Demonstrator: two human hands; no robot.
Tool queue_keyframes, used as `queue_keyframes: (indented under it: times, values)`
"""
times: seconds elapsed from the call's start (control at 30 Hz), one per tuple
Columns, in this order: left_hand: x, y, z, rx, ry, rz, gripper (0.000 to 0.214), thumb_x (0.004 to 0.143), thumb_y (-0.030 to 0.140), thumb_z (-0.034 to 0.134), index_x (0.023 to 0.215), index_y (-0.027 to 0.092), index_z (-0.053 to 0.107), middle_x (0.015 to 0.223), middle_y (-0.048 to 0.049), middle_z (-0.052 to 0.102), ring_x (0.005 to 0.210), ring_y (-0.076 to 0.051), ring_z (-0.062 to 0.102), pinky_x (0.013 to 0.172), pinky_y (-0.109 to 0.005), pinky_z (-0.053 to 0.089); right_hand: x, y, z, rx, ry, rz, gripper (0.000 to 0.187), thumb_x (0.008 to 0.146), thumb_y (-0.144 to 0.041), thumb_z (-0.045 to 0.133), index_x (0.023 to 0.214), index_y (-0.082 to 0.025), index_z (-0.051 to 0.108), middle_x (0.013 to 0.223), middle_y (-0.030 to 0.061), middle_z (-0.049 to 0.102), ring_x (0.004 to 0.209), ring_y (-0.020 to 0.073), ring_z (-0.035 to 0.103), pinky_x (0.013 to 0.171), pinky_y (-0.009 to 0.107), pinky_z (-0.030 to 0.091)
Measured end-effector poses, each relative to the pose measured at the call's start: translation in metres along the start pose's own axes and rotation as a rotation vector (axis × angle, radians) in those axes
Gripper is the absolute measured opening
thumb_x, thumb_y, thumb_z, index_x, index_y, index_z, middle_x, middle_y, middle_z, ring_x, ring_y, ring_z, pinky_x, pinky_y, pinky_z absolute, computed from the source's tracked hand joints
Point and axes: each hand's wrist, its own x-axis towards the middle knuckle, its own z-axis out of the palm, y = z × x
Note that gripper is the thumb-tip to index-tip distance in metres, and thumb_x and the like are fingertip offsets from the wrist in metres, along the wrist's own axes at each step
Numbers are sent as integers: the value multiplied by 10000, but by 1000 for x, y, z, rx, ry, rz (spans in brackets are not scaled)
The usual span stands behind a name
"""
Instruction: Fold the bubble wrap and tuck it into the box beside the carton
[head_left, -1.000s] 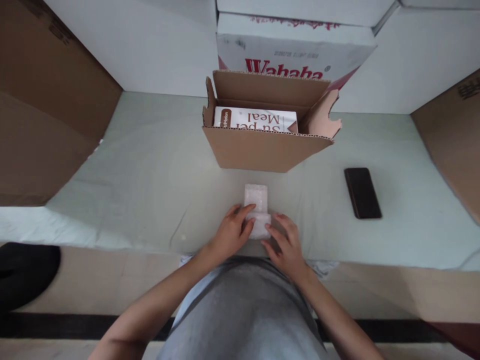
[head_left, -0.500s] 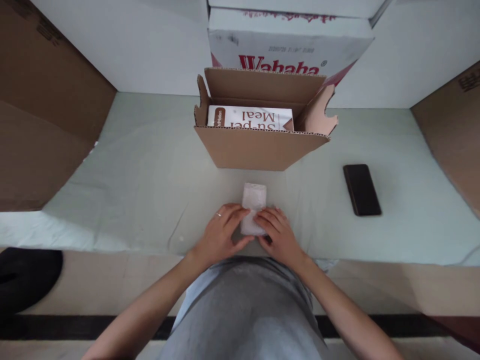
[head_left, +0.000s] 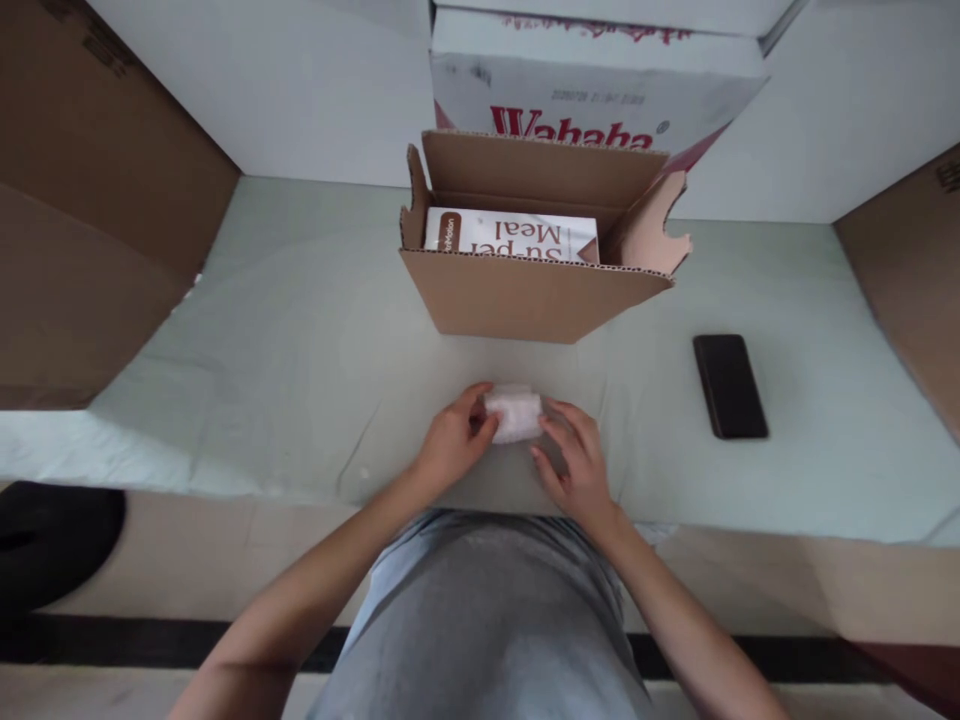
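A small white wrapped bundle (head_left: 514,416) lies low over the green cloth near the front edge; what is inside the wrapping does not show. My left hand (head_left: 455,437) pinches its left end, thumb on the near face and fingers behind. At the right end, the fingertips of my right hand (head_left: 577,462) touch or nearly touch the bundle, while the thumb stands apart from them. Just beyond is an open cardboard box (head_left: 536,300), with a white carton (head_left: 510,235) printed "Su-per Meal" standing inside.
A black phone (head_left: 731,387) lies on the green cloth (head_left: 300,330) to the right. Behind the open box stands a white Wahaba-lettered box (head_left: 600,85). Large brown cartons flank the left (head_left: 97,230) and right (head_left: 915,270). A black round object (head_left: 60,545) is on the floor.
The bundle has gone from a longer upright shape to a shorter one lying crosswise, seemingly folded over. My right hand has moved right and spread its thumb; my left has closed on the left end.
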Motion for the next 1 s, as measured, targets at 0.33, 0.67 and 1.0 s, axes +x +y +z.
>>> queue_keyframes:
  times: [0.33, 0.67, 1.0]
  values:
    - [23, 14, -22, 142, 59, -114, 355, 878, 359, 477, 1130, 139, 596, 683, -36, 661, 595, -155, 589, 584, -255, 407, 23, 3, 10, -247, -241, 28, 412, 856, -158, 461, 1267, -188, 467, 1335, 125, 495, 1222, 265, 457, 1073, 520, 320]
    - [-4, 13, -6, -215, 41, -137, 556, 856, 441, 500, 1317, 148, 399, 975, -88, 655, 815, -191, 637, 725, -312, 506, 16, 1, 12, 30, -126, -36, 410, 829, -125, 489, 1220, -245, 474, 1236, 116, 543, 1171, 250, 501, 1040, 552, 359]
    - [-34, 42, -27, -173, -30, 269, 464, 874, 244, 517, 1315, 247, 372, 1257, -87, 558, 1127, -191, 562, 984, -333, 454, 26, -23, -43, 681, -233, 481, 448, 799, -319, 652, 1215, -284, 489, 1164, 75, 611, 1017, 207, 619, 872, 354, 517]
